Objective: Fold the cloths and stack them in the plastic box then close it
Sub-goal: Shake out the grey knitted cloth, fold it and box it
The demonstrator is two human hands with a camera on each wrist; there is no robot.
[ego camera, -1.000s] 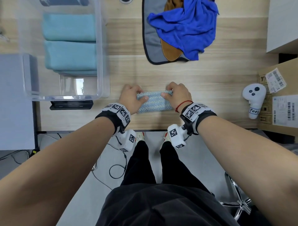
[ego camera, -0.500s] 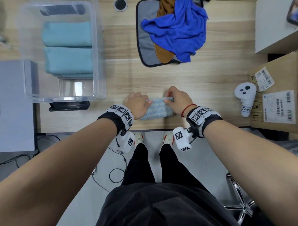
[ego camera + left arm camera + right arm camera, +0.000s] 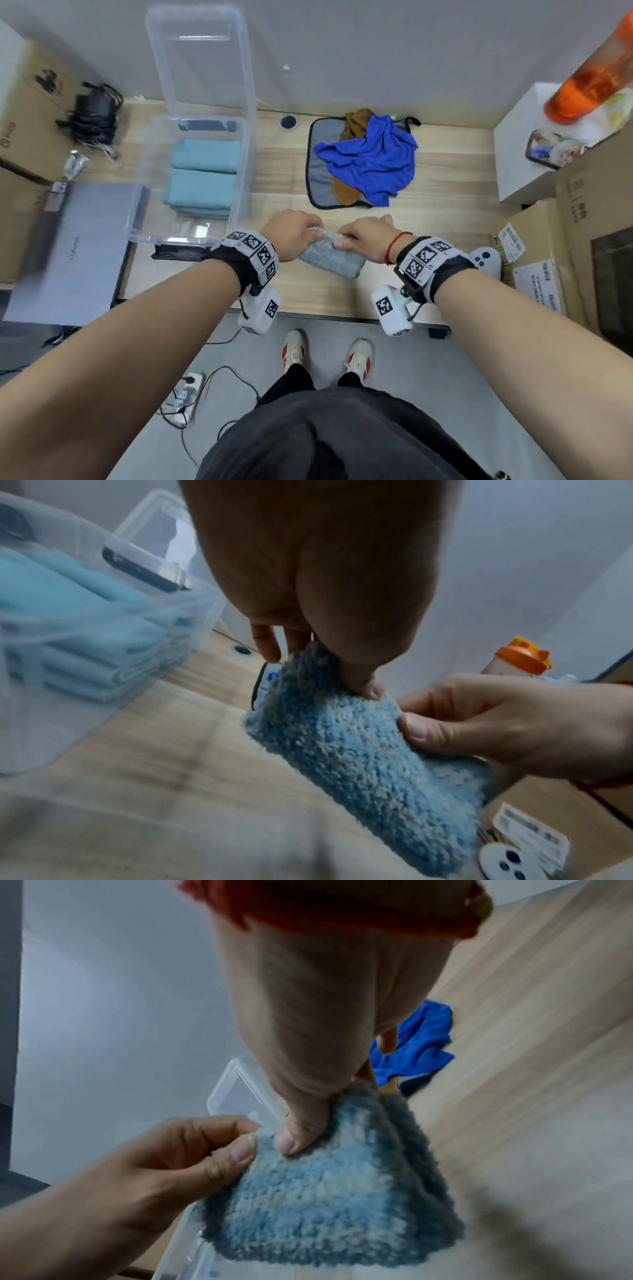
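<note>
While both the left hand (image 3: pixel 297 234) and right hand (image 3: pixel 368 236) pinch it, the fluffy pale-blue cloth (image 3: pixel 331 257) hangs folded; at ten o'clock, the open plastic box (image 3: pixel 241 192) holds stacked teal cloths (image 3: pixel 202 181).

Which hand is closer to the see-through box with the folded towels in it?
Left. The left hand pinches the fluffy blue cloth just beside the plastic box; the right hand grips the cloth's other end, farther from the box.
</note>
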